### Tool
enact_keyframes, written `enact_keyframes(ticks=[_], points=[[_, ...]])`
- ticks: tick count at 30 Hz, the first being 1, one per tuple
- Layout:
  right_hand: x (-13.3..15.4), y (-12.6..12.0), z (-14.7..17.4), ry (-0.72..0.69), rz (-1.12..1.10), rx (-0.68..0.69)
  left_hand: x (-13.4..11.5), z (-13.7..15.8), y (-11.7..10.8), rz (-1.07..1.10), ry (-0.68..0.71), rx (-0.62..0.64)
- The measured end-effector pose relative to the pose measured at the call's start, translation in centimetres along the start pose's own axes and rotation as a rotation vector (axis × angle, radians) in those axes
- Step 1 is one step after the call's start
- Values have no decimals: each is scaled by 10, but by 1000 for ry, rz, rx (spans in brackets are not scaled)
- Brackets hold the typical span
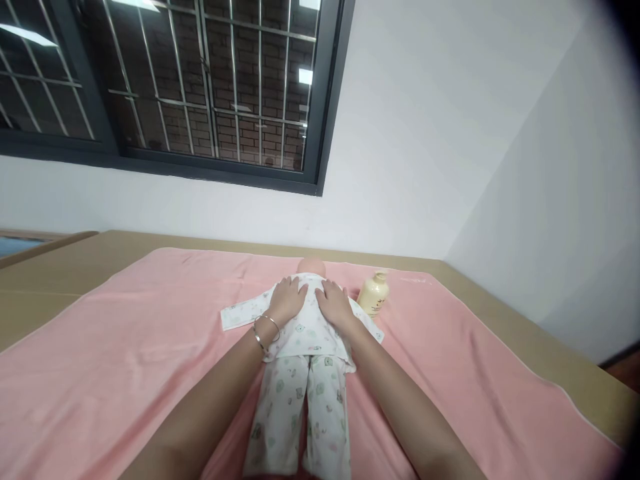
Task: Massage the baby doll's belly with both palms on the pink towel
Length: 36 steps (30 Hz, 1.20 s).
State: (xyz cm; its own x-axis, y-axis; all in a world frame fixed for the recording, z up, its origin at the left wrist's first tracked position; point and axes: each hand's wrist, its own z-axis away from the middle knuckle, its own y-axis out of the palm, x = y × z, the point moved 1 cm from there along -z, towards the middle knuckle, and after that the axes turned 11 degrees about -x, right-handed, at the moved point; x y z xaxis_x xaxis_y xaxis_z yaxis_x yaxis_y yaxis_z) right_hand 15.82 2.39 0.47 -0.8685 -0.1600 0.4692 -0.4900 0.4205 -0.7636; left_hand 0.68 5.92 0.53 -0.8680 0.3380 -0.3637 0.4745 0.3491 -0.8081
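Note:
A baby doll (311,267) lies on a pink blanket (165,320), its head toward the wall. It wears a white patterned top (307,333) and matching trousers (285,400). On the left of the doll's upper body rests my left hand (287,300), flat with the fingers stretched out; a silver bangle (260,333) circles that wrist. My right hand (334,303) lies flat on the opposite side of the same top, fingers extended. Neither hand grips anything. One sleeve (245,312) spreads out to the left; the other is partly behind my right forearm.
A pale yellow pump-type bottle (374,293) stands on the blanket just right of the doll. The blanket covers a tan surface (115,257) that meets a white wall (400,167). Above is a dark-framed window (320,133) with metal bars.

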Motion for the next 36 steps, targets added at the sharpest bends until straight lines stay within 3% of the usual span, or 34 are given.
enact_keyframes(ticks=[4, 7, 14, 16, 20, 23, 25, 30, 36], points=[[24, -4, 10, -174, -21, 8, -20, 8, -12, -19, 122, -21], [21, -3, 10, -220, -80, -6, -21, 8, -13, 47, 156, -27], [-19, 5, -9, 30, 16, 29, 12, -7, -3, 74, -22, 73], [-13, 3, -6, 16, 50, 24, 10, -6, -6, 27, -20, 95], [21, -6, 11, -153, 100, 12, -12, 4, -23, -59, 69, 96], [39, -13, 21, -268, 97, 49, -30, 11, -37, 54, 127, 131], [39, -14, 21, -272, 73, 32, -34, 12, -40, 155, 106, 133], [9, -1, 5, -161, 12, -3, -14, 3, -15, 185, 69, -5], [-13, 17, -3, -41, 20, 7, 8, -1, 20, 169, -67, 0]])
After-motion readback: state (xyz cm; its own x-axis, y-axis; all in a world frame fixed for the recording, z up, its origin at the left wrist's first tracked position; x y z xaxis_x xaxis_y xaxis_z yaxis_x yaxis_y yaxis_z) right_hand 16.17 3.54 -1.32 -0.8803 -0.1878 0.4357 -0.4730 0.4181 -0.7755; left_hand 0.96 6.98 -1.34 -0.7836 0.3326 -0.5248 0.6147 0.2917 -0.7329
